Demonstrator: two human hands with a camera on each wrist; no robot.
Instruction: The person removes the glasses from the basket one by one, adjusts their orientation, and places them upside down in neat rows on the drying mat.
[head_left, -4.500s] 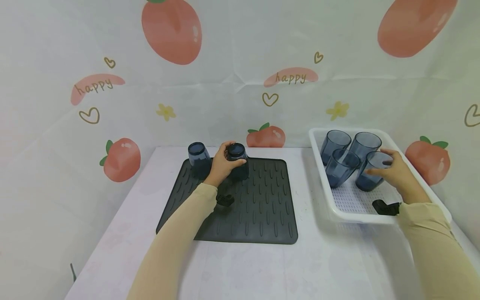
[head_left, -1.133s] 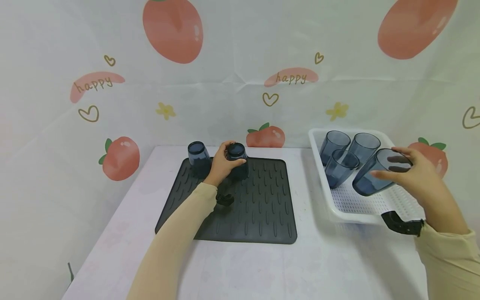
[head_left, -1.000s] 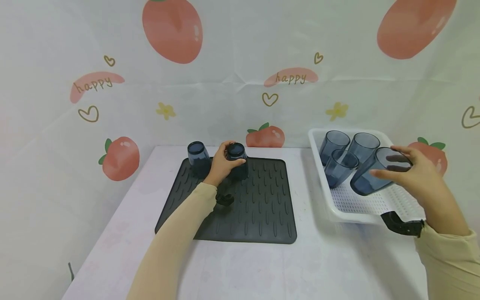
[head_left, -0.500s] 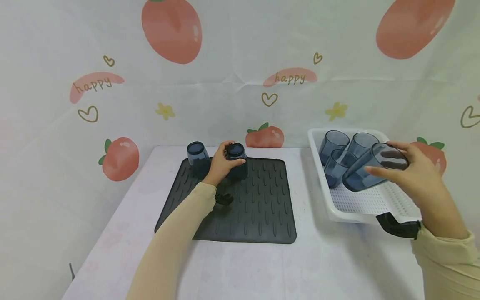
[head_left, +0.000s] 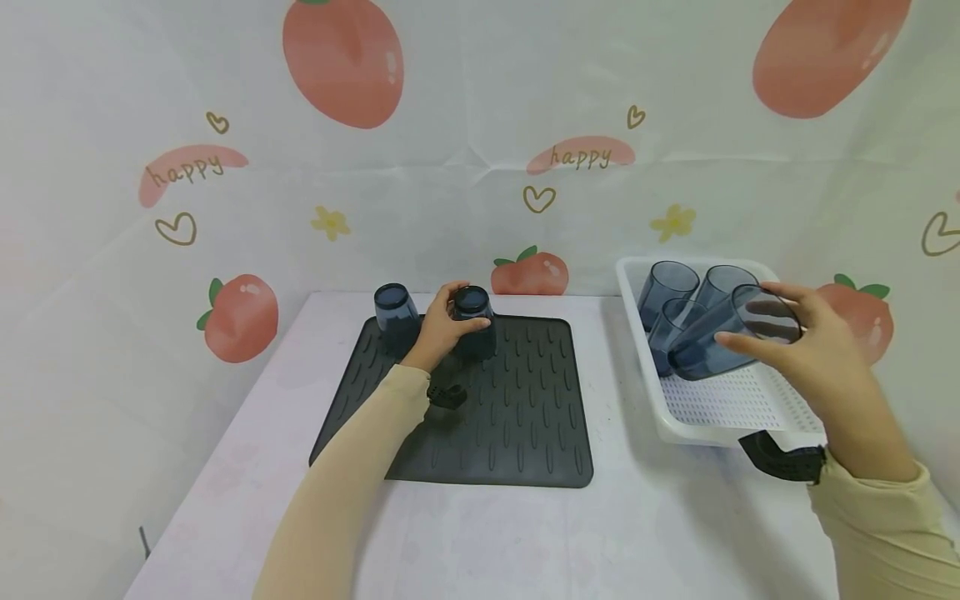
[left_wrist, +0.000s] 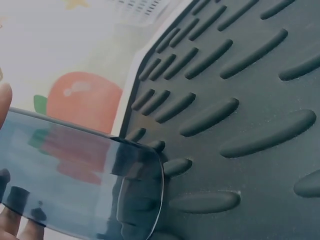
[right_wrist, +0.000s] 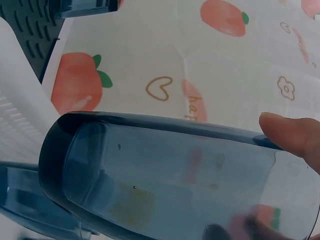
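here, left grip (head_left: 439,332) spans upturned glass (head_left: 478,342), right grip (head_left: 828,360) tilted glass (head_left: 701,343)

Tilted blue glass (head_left: 703,340), inverted blue glass (head_left: 480,342)

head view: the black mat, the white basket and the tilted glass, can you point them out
black mat (head_left: 517,408): head view, bare ridged surface
white basket (head_left: 701,434): head view, front rim
tilted glass (head_left: 711,327): head view, side wall
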